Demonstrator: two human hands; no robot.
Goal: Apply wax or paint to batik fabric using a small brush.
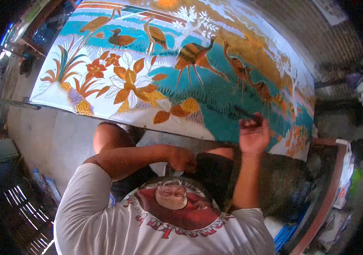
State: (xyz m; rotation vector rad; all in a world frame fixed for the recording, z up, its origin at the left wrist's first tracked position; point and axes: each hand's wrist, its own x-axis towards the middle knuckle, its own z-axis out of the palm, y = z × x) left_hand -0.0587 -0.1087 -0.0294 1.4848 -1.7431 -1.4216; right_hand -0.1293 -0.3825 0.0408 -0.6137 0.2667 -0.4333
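A large painted panel slopes before me, showing brown birds, leaves and flowers over teal and white. My right hand is raised at its near right part, fingers curled around a dark brush-like tool. The tool is blurred, and its tip points up and left over the teal paint. Over my lap, my left hand is closed, its fingers bent inward. Whether anything is inside that fist, I cannot make out.
Below the panel's near edge are my bent knees and a grey floor. A reddish-brown rail curves along the right, with blue material beside it. Corrugated sheeting stands at the far right.
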